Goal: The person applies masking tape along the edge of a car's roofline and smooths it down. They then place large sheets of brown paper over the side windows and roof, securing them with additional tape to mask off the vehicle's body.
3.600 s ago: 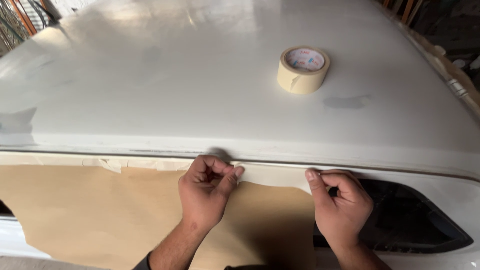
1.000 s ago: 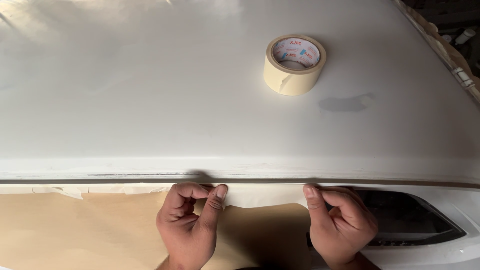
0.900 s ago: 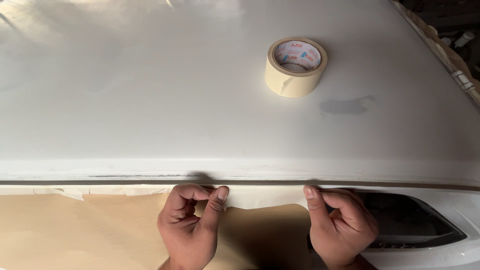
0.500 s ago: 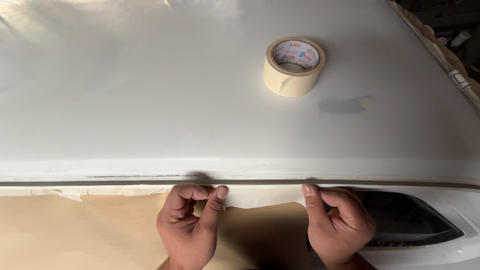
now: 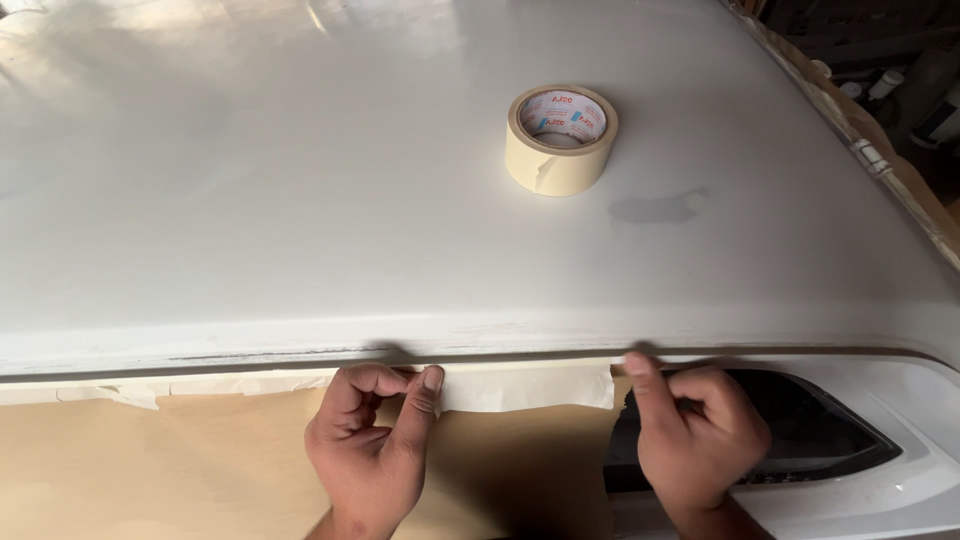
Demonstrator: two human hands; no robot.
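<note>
Both hands barely shifted: left hand (image 5: pixel 375 450) & right hand (image 5: pixel 697 440) grip pale masking tape strip (image 5: pixel 525 385) taut.

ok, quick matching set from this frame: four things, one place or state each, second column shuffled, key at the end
Things:
1. tape roll
2. left hand
3. right hand
4. brown paper

Places or states:
A. thumb pressing the tape strip's right end, by the dark window
B. hangs below the taped edge
C. stands flat on the white panel, apart from both hands
D. finger on the tape strip's middle

Pairs: 1-C, 2-D, 3-A, 4-B
</note>
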